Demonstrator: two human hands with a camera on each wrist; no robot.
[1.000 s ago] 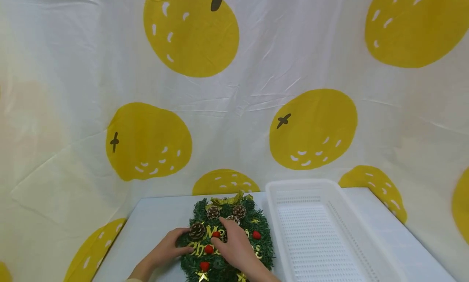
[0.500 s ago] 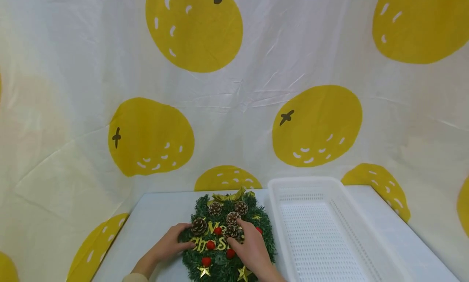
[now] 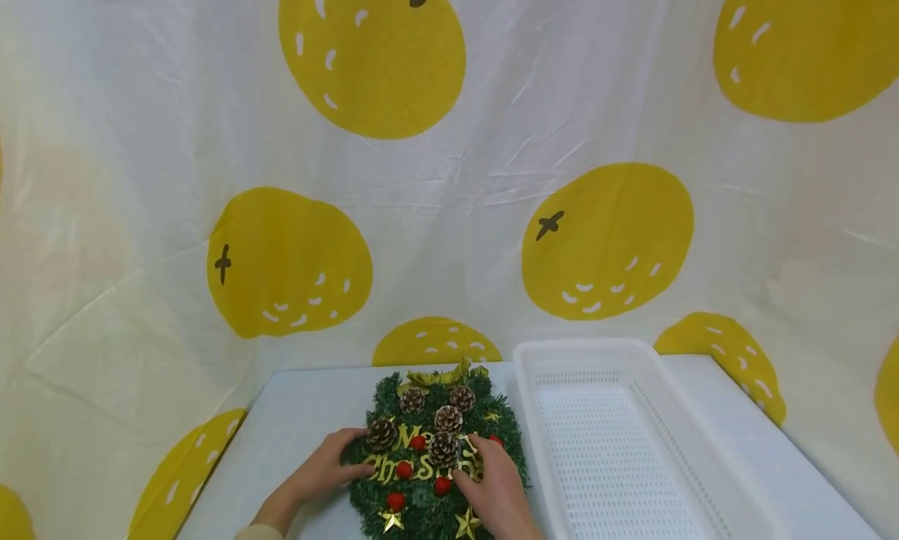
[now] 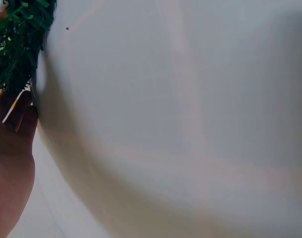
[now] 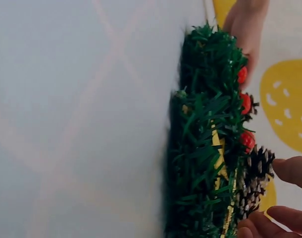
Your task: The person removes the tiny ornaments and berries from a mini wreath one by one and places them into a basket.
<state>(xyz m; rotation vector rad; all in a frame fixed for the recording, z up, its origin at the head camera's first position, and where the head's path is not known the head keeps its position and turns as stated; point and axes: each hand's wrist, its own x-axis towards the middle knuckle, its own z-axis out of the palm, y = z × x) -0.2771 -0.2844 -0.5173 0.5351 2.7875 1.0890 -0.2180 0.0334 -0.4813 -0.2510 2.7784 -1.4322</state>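
Observation:
A green Christmas wreath (image 3: pixel 421 509) with gold "Merry Christmas" lettering lies on the table, dressed with pine cones, red balls and gold stars. My left hand (image 3: pixel 319 470) grips its left edge, thumb by the lettering and a finger at the left pine cone (image 3: pixel 381 433). In the left wrist view, fingers (image 4: pixel 26 116) of that hand sit low beside the green tinsel (image 4: pixel 23 44). Just right of the centre pine cone (image 3: pixel 443 450) is my right hand (image 3: pixel 495 485), thumb and forefinger spread. The right wrist view shows a gap between its thumb and the pine cone (image 5: pixel 260 162).
A white perforated plastic basket (image 3: pixel 523 415) stands close to the wreath's right side on the pale table (image 3: pixel 309 399). Behind the table hangs a white cloth (image 3: pixel 449 275) printed with yellow fruit. Gold ribbon (image 3: pixel 438 378) tops the wreath.
My right hand has let go of the centre pine cone and drawn back to the right, uncovering the cone and lettering. My left hand keeps its place at the wreath's edge.

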